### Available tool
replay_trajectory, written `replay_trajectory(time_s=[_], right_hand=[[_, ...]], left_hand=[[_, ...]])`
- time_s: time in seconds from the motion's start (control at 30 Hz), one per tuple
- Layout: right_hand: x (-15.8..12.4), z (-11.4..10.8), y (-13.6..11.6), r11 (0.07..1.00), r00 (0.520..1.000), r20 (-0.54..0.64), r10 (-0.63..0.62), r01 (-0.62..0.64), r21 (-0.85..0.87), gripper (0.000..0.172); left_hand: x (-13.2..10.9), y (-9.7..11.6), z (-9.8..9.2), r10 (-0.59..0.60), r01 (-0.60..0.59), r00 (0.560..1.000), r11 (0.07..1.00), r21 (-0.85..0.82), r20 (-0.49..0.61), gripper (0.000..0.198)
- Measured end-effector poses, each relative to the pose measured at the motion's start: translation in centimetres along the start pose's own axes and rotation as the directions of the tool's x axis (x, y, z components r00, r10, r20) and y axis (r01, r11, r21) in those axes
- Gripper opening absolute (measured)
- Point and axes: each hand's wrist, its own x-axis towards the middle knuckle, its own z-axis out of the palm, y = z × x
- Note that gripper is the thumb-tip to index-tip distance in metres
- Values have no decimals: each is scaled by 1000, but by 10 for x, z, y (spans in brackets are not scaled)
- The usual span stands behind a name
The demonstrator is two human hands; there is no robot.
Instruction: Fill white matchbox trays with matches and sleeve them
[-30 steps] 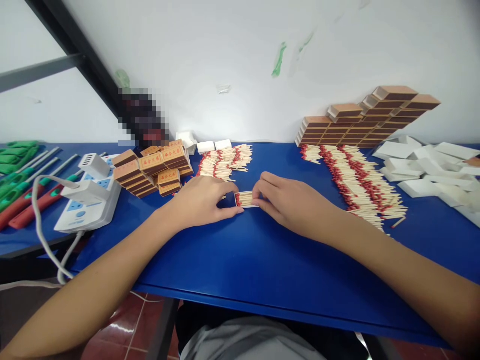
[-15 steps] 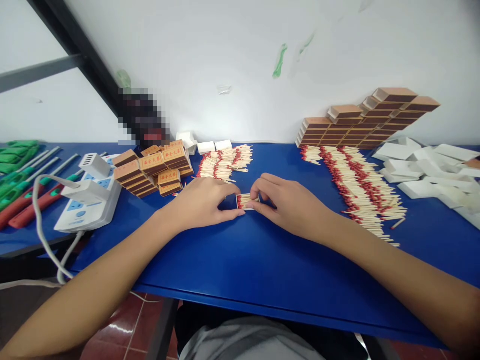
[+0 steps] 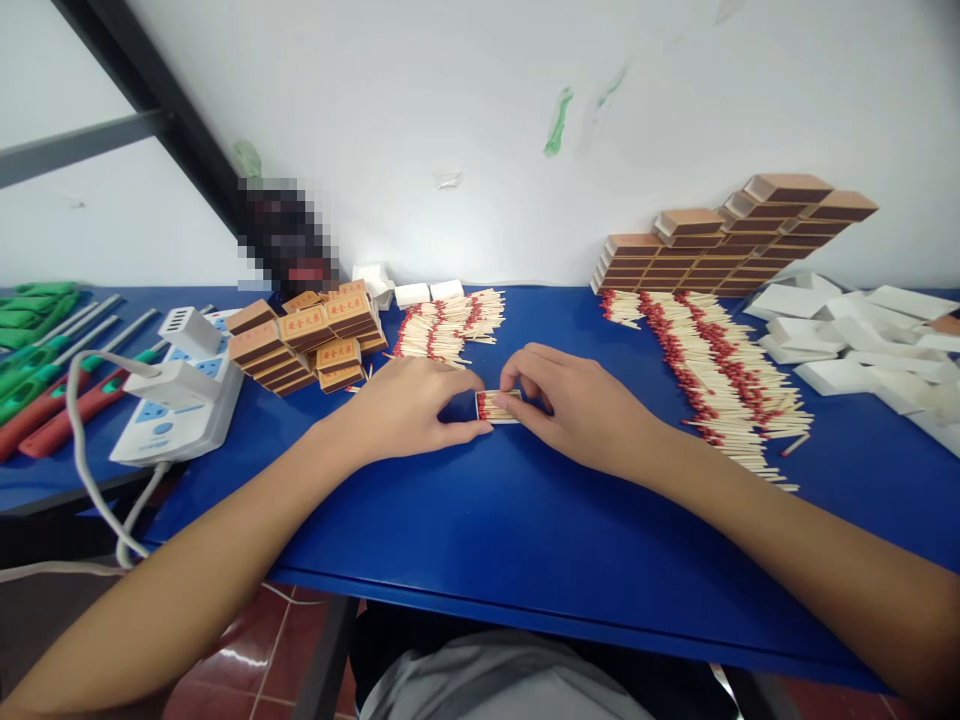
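Observation:
A small white matchbox tray (image 3: 505, 421) filled with red-tipped matches (image 3: 492, 408) lies on the blue table between my hands. My left hand (image 3: 412, 405) pinches its left end, index finger at the far corner and thumb at the near one. At the right end, my right hand (image 3: 577, 405) has its fingers curled over the tray, and the thumb presses on the matches. The match heads point left. Part of the tray's right end is hidden under my right fingers. Behind my left hand lies a pile of loose matches (image 3: 450, 325).
Matchboxes (image 3: 311, 335) are stacked at left, beside a power strip (image 3: 184, 400) with a white cable. Against the wall at right stands a taller matchbox stack (image 3: 720, 255). Rows of matches (image 3: 720, 370) and white empty trays (image 3: 862, 345) lie at right. Red-and-green-handled tools (image 3: 82, 395) lie far left.
My right thumb has shifted slightly left over the matches, and more of the tray shows. Both hands stay at the tray.

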Motion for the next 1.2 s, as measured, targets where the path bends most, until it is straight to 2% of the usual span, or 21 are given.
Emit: replay_trajectory(time_s=[0.3,0.5,0.83,1.0,1.2], right_hand=[[0,-2,0,999,999,36,-35,36,-22,16],[0,-3,1,998,997,55,-56,57,-11,15],[-1,-2,0,995,995,25,-94,94,-22,25],[0,-2,3,992,996,-47,-80,76,-97,23],[0,-1,5,992,998,-30,-61,57,-108,19]], left_hand=[[1,-1,0,-16,15,1000,1000,18,2,34],[0,-1,-1,-23,23,1000,999,22,10,35],[1,-2,0,-18,18,1000,999,30,0,35],[1,-2,0,-23,23,1000,999,31,-4,34],[0,-3,1,-18,18,1000,999,43,-15,34]])
